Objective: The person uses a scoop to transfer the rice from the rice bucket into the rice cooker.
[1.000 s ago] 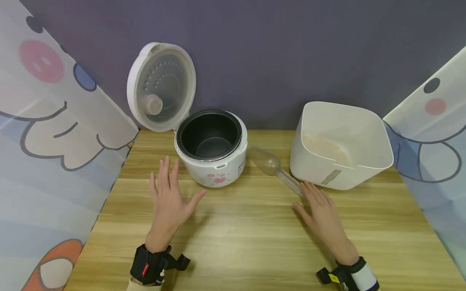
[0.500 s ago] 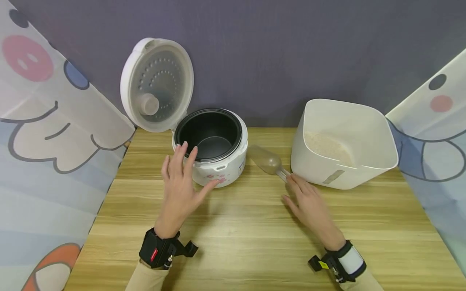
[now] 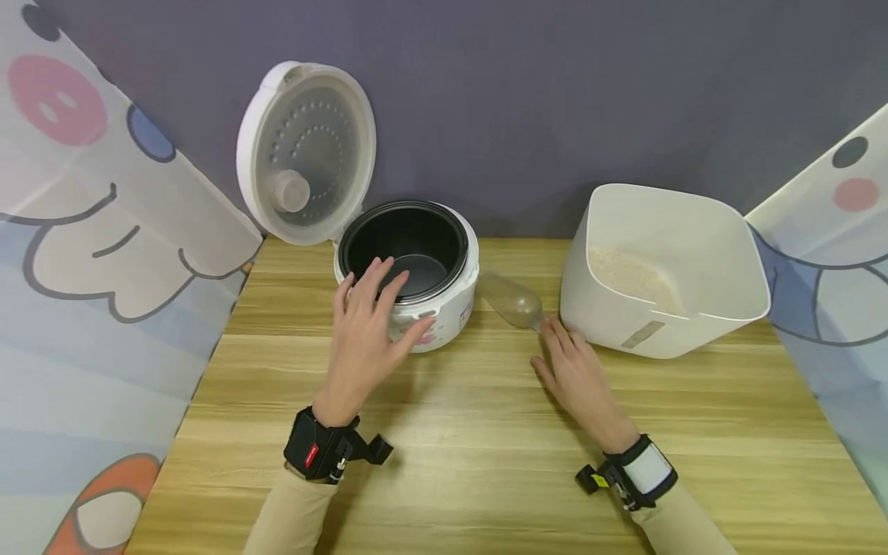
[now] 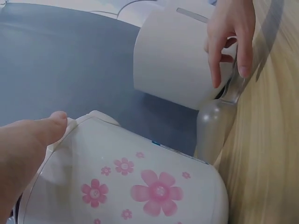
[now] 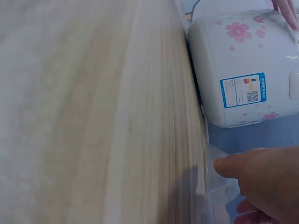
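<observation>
A white rice cooker [image 3: 451,316] with pink flowers stands with its lid [image 3: 315,154] raised and its black inner pot [image 3: 423,270] showing. My left hand [image 3: 364,335] is spread over the cooker's front left rim, fingers fanned and holding nothing. To the cooker's right lies a translucent plastic scoop [image 3: 516,301], its bowl toward the cooker. My right hand [image 3: 579,378] is over the scoop's handle, mostly hiding it in the head view. In the left wrist view, the right thumb and index finger stand apart on either side of the handle [image 4: 232,86].
Right of the scoop, close to my right fingers, stands a tall white bin [image 3: 701,231] with pale rice [image 3: 631,277] inside. Everything sits on a wood-grain table [image 3: 479,462]. A dark backdrop [image 3: 486,116] rises behind, with cartoon-printed cloth at both sides.
My left hand has moved up and right, from beside the cooker to over its rim. My right hand has slid left along the scoop's handle toward the bowl. The scoop stays put.
</observation>
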`<state>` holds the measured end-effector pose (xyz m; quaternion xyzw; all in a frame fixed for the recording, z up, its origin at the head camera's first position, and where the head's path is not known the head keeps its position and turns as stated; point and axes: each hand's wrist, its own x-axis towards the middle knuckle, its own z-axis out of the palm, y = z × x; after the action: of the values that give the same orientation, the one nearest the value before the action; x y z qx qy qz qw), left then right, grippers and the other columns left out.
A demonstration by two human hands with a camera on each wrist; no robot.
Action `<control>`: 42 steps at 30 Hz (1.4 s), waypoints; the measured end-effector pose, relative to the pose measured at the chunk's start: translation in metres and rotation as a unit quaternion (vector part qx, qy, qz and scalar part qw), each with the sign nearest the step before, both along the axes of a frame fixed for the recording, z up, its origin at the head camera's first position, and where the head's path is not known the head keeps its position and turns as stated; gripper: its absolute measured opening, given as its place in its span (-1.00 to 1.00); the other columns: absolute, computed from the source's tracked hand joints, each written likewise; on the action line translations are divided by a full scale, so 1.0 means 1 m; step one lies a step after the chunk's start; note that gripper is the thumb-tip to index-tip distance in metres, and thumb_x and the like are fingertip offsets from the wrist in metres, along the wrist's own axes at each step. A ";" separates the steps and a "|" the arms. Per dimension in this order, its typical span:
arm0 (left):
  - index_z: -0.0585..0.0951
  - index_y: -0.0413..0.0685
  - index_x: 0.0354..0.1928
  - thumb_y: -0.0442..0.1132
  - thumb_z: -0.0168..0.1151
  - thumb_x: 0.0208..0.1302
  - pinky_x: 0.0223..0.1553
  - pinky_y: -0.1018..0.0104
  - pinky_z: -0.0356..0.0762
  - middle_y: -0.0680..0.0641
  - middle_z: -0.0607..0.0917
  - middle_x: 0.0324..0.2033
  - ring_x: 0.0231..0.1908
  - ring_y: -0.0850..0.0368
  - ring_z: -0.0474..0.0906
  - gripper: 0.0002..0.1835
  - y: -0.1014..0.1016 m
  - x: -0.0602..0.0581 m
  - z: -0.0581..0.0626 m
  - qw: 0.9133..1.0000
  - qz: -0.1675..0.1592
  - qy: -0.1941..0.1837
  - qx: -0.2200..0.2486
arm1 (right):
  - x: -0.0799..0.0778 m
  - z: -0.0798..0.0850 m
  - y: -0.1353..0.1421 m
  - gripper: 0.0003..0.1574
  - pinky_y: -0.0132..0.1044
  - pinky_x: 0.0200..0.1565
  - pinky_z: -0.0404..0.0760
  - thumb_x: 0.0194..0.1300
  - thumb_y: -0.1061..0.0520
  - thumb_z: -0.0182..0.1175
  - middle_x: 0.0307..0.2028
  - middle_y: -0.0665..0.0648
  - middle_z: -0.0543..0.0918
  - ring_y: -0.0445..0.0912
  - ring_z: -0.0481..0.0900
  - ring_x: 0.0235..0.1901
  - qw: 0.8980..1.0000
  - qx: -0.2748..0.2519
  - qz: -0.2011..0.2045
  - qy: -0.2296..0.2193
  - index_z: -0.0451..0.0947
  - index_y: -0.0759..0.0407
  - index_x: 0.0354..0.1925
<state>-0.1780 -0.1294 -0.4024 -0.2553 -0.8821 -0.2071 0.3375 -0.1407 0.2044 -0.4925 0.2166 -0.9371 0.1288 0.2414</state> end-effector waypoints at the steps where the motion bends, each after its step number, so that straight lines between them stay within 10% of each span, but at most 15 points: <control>1: 0.55 -0.16 0.30 0.30 0.18 0.40 0.44 -0.27 0.14 -0.25 0.47 0.39 0.44 -0.22 0.35 -0.27 0.001 -0.001 0.001 1.000 -0.001 0.000 -0.003 | -0.001 0.000 0.000 -0.20 0.11 -0.02 0.60 0.17 0.16 0.50 0.17 0.59 0.56 0.36 0.57 -0.02 1.000 0.004 -0.001 0.004 0.45 0.54 0.25; 14: 0.69 -0.17 0.09 0.24 0.43 0.19 0.32 -0.18 0.37 -0.23 0.69 0.13 0.18 -0.17 0.60 -0.34 0.010 -0.009 0.001 0.999 -0.013 0.013 -0.034 | -0.008 -0.004 -0.003 -0.29 0.06 0.01 0.59 0.26 0.20 0.43 -0.06 0.47 0.63 0.27 0.56 -0.09 0.998 0.040 -0.046 -0.019 0.43 0.58 0.23; 30: 0.62 -0.15 0.23 0.49 0.15 0.24 0.28 -0.11 0.43 -0.14 0.71 0.11 0.13 -0.07 0.62 -0.13 0.020 -0.017 0.003 0.998 0.005 0.029 -0.051 | -0.013 -0.002 -0.012 -0.40 0.04 -0.14 0.56 0.26 0.12 0.45 -0.10 0.38 0.63 0.26 0.58 -0.07 0.991 0.075 -0.102 -0.038 0.56 0.46 0.13; 42: 0.70 -0.15 -0.15 0.44 0.24 0.17 -0.28 0.03 0.53 -0.12 0.77 -0.34 -0.34 -0.13 0.66 -0.27 0.024 -0.021 -0.003 0.997 0.010 0.065 -0.050 | -0.015 -0.007 -0.020 -0.43 0.10 -0.27 0.66 0.24 0.18 0.47 -0.24 0.46 0.60 0.31 0.61 -0.29 0.992 0.007 -0.111 -0.060 0.48 0.55 0.01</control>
<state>-0.1992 -0.1057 -0.4051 -0.2761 -0.8702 -0.1420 0.3827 -0.1561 0.1848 -0.4993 0.1046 -0.9691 0.1071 0.1959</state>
